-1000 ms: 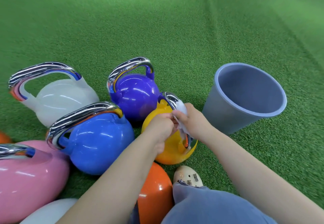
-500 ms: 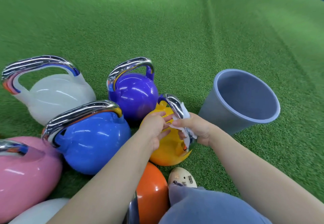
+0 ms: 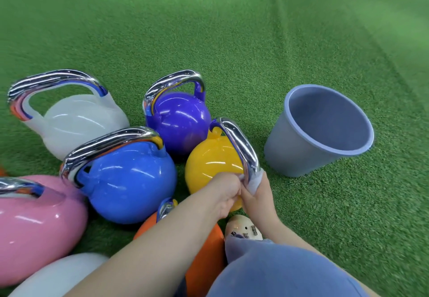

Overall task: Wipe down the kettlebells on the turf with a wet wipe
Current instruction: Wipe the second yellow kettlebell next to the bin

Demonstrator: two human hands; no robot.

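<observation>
Green turf (image 3: pixel 232 29) fills your frame. At the left edge lies a pink kettlebell (image 3: pixel 34 227); a blue kettlebell (image 3: pixel 130 187) stands left of centre, a white kettlebell (image 3: pixel 79 124) above it at upper left, and a purple kettlebell (image 3: pixel 178 120) at centre. A grey bucket (image 3: pixel 299 157) stands tilted at right, near but apart from the yellow kettlebell (image 3: pixel 211 166), which sits at centre just below the purple one. An orange kettlebell (image 3: pixel 204 262) lies at bottom centre under your forearm. Your right hand (image 3: pixel 260 199) curls round the lower end of the yellow bell's chrome handle (image 3: pixel 241 143), gripping the wet wipe (image 3: pixel 254 184) wrapped there. Your left hand (image 3: pixel 225 194) is curled at the wipe's left edge, pinching it.
</observation>
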